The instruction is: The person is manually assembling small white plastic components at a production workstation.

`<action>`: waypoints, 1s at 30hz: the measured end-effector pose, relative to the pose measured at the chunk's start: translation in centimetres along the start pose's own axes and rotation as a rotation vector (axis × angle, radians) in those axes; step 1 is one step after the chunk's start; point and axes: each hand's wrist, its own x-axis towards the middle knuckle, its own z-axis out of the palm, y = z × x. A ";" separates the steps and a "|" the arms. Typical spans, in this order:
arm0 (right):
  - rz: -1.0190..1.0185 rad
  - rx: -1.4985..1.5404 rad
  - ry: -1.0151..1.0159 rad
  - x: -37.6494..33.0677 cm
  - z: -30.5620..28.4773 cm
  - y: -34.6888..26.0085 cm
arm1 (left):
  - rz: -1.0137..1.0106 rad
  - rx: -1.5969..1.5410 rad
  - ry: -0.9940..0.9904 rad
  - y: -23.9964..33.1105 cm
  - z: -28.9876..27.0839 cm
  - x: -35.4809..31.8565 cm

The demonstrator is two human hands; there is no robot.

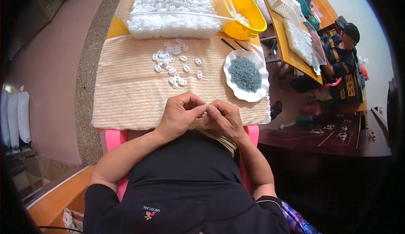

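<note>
My left hand [178, 115] and my right hand [227, 119] meet over the near edge of a striped cloth [126, 86]. Thumbs and fingers are pinched together at the tips on both. Whatever is between them is too small or hidden to make out. Beyond the hands lie several small white oval plastic pieces with two holes [186, 68], some heaped together and some loose. To the right, a white scalloped dish [248, 98] holds a mound of tiny grey-blue pieces [244, 74].
A clear plastic bin [168, 17] full of white pieces stands at the back, beside a yellow basin [257, 27]. Two thin black sticks [228, 44] lie near the dish. At right, a person [341, 57] sits by another table [295, 61]. White sacks [23, 116] stand at far left.
</note>
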 end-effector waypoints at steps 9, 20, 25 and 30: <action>0.027 0.125 -0.019 0.1 0.2 0.6 | 0.025 0.065 0.014 0.0 0.0 -0.1; -0.208 -0.127 0.128 0.5 0.3 1.1 | 0.022 0.008 0.043 -0.2 -0.2 0.3; -0.370 -0.408 0.275 1.6 -0.3 0.1 | -0.014 -0.046 0.113 -0.4 -0.4 0.6; -0.387 -0.766 0.407 2.6 -1.7 -0.1 | -0.015 -0.088 0.117 -0.8 -0.5 0.7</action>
